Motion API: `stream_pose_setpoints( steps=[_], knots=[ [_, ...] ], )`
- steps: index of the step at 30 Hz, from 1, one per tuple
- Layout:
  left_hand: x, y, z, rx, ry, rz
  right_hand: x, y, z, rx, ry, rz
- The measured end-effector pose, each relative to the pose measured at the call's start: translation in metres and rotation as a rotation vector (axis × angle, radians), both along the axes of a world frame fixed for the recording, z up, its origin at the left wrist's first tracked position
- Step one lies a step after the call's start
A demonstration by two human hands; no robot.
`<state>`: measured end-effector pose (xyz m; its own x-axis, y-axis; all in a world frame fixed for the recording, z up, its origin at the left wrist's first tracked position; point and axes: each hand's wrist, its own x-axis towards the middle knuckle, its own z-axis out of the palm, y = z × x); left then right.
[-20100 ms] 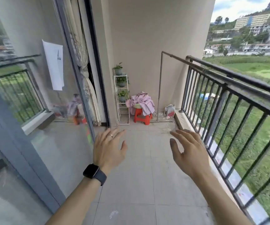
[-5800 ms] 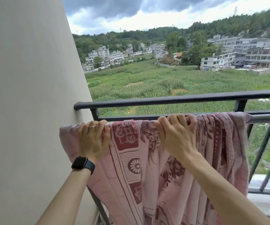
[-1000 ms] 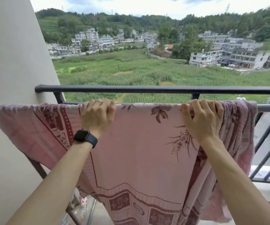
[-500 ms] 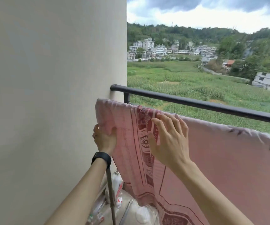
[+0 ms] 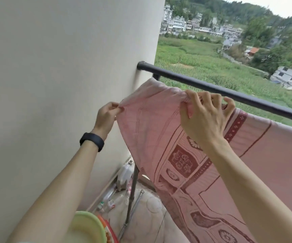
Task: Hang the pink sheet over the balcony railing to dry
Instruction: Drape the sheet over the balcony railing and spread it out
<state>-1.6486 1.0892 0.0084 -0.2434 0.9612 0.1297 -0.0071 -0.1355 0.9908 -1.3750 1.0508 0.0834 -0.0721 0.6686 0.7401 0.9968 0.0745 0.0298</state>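
The pink sheet (image 5: pixel 159 127), with dark red flower borders, hangs draped over a rail just inside the black balcony railing (image 5: pixel 211 88) and runs off to the right. My left hand (image 5: pixel 107 116) pinches the sheet's left corner next to the wall, pulling it out to the left. My right hand (image 5: pixel 204 116) grips the bunched top edge of the sheet, just below the railing. The rail under the cloth is hidden.
A cream wall (image 5: pixel 62 76) fills the left, close to my left hand. Below stand a thin metal post (image 5: pixel 133 190), a white jug (image 5: pixel 124 174) and bottles on the floor, and a green basin (image 5: pixel 87 228) on something red at the bottom.
My view has tilted down and closer to the wall. My left hand came up from behind the sheet's edge and now pinches its corner; my right hand shifted from lying on the cloth to gripping the top edge.
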Motion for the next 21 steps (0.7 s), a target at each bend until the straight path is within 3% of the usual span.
stream_pose_setpoints(
  steps=[4, 6, 10, 15, 18, 21],
  knots=[
    [0.020, 0.010, 0.026, -0.083, -0.059, -0.324, -0.026, 0.006, 0.012, -0.061, 0.022, 0.064],
    [0.026, 0.015, 0.031, -0.059, -0.025, -0.293, -0.037, 0.010, 0.011, -0.035, -0.023, 0.105],
    [0.018, 0.010, 0.008, -0.026, -0.138, -0.219, -0.029, 0.015, -0.010, 0.125, -0.109, 0.143],
    [0.015, -0.021, -0.064, -0.186, 0.046, -0.329, -0.021, 0.023, -0.026, 0.295, -0.127, 0.159],
    [0.027, -0.042, -0.099, -0.296, 0.265, -0.608, -0.028, 0.024, -0.029, 0.273, -0.114, 0.128],
    [0.039, -0.051, -0.121, -0.359, 0.386, -0.661, -0.041, 0.022, -0.030, 0.217, -0.058, 0.063]
  ],
)
